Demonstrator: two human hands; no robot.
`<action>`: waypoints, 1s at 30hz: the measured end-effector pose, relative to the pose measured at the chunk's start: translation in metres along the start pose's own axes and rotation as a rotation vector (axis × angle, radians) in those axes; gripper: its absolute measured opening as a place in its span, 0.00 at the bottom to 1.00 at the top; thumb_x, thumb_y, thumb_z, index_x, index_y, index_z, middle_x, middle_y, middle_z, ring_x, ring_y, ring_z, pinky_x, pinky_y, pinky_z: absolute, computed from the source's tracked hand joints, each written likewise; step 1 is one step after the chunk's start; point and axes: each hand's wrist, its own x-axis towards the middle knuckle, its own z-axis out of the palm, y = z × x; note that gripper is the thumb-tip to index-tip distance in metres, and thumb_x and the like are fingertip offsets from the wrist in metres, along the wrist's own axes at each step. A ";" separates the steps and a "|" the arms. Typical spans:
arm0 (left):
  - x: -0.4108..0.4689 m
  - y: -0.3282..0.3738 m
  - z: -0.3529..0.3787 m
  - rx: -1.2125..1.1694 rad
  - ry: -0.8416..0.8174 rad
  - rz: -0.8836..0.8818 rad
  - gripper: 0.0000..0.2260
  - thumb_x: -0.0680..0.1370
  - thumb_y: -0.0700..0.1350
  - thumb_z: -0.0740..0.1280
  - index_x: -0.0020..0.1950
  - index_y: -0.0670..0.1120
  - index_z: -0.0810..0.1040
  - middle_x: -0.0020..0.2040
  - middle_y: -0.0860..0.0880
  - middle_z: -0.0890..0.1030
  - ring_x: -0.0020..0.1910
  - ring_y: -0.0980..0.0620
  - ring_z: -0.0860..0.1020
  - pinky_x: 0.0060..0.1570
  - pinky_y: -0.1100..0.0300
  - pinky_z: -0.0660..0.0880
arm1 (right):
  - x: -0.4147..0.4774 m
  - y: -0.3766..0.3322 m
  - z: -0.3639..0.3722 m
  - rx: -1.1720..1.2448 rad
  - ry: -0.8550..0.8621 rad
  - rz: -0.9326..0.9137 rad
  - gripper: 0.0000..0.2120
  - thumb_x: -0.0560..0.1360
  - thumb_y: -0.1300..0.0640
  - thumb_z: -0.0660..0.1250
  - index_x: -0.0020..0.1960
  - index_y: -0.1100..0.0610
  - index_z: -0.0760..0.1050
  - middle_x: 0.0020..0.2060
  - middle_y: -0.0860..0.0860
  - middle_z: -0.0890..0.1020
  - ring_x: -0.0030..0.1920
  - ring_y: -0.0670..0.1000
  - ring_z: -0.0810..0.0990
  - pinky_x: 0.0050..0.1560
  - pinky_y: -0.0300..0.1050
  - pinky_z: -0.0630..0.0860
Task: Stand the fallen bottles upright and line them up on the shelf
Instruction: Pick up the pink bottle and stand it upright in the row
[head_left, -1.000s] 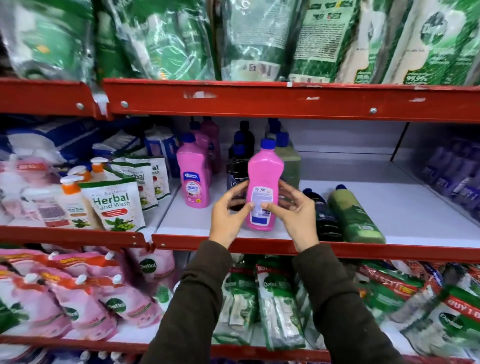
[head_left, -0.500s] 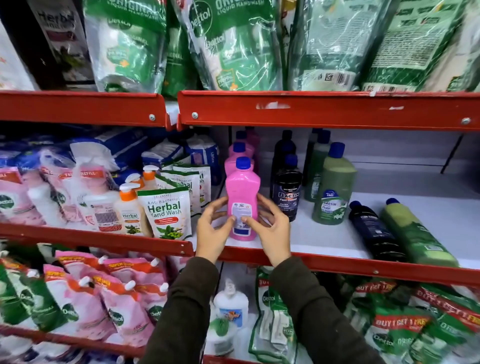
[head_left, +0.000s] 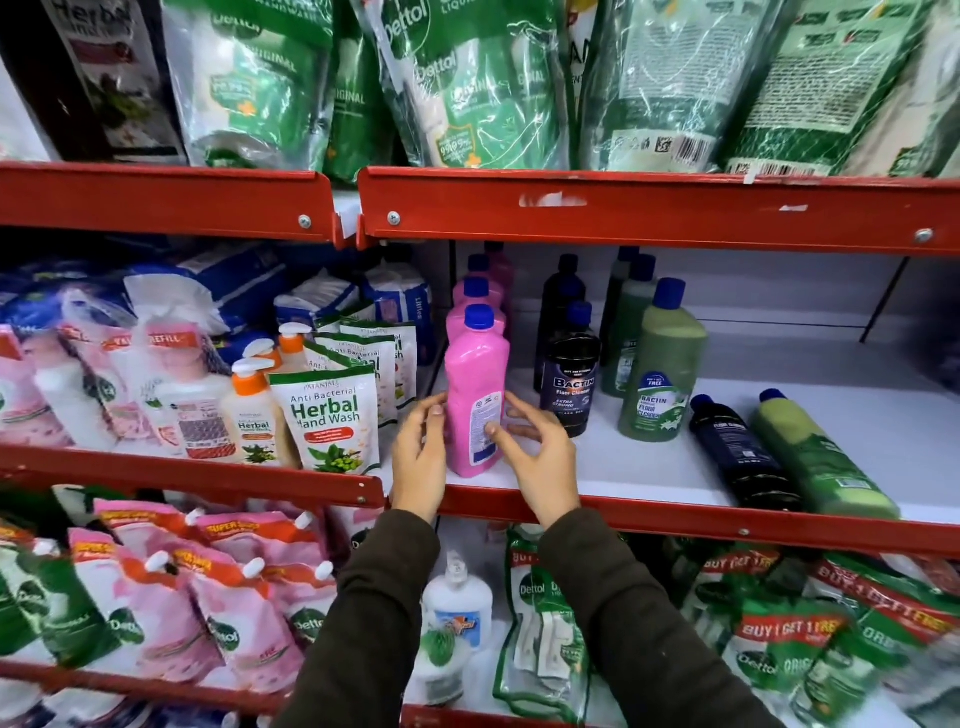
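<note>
A pink bottle (head_left: 470, 395) with a blue cap stands upright on the white shelf (head_left: 649, 467), at the front of a row of pink bottles. My left hand (head_left: 418, 462) touches its left side. My right hand (head_left: 540, 457) has its thumb on the label and its fingers round the right side. To the right, a black Bactin bottle (head_left: 569, 384) and a green Bactin bottle (head_left: 657, 379) stand upright with more behind them. Further right, a dark bottle (head_left: 740, 457) and a green bottle (head_left: 823, 462) lie on their sides, caps pointing to the back.
Herbal hand wash pouches (head_left: 324, 415) and pump bottles (head_left: 252, 410) crowd the shelf to the left. Green refill pouches (head_left: 467, 83) hang over the red rail (head_left: 649, 213) above. The red front lip (head_left: 675, 519) edges the shelf; pouches fill the shelf below.
The pink bottle has gone left from mid-shelf to the front of the pink row and now rests on the shelf. My fingers have loosened around it.
</note>
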 end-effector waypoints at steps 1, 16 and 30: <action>0.000 -0.001 -0.001 0.018 0.000 0.009 0.09 0.83 0.47 0.60 0.56 0.58 0.77 0.60 0.46 0.81 0.62 0.46 0.79 0.65 0.45 0.76 | 0.000 0.000 0.000 -0.031 -0.014 0.002 0.24 0.74 0.56 0.74 0.69 0.51 0.76 0.57 0.54 0.78 0.53 0.46 0.82 0.58 0.46 0.82; -0.009 0.005 0.001 -0.013 -0.138 -0.019 0.06 0.85 0.44 0.53 0.59 0.45 0.67 0.52 0.52 0.77 0.47 0.69 0.77 0.49 0.72 0.74 | 0.000 0.000 -0.001 -0.081 -0.187 0.030 0.25 0.70 0.60 0.78 0.64 0.58 0.74 0.60 0.54 0.80 0.56 0.43 0.80 0.54 0.30 0.77; -0.014 0.011 0.004 0.018 -0.083 -0.023 0.13 0.85 0.45 0.53 0.69 0.49 0.67 0.65 0.48 0.76 0.58 0.62 0.77 0.50 0.72 0.76 | -0.001 -0.006 0.003 -0.067 -0.162 0.038 0.27 0.75 0.64 0.71 0.73 0.57 0.69 0.64 0.55 0.79 0.60 0.48 0.78 0.66 0.51 0.77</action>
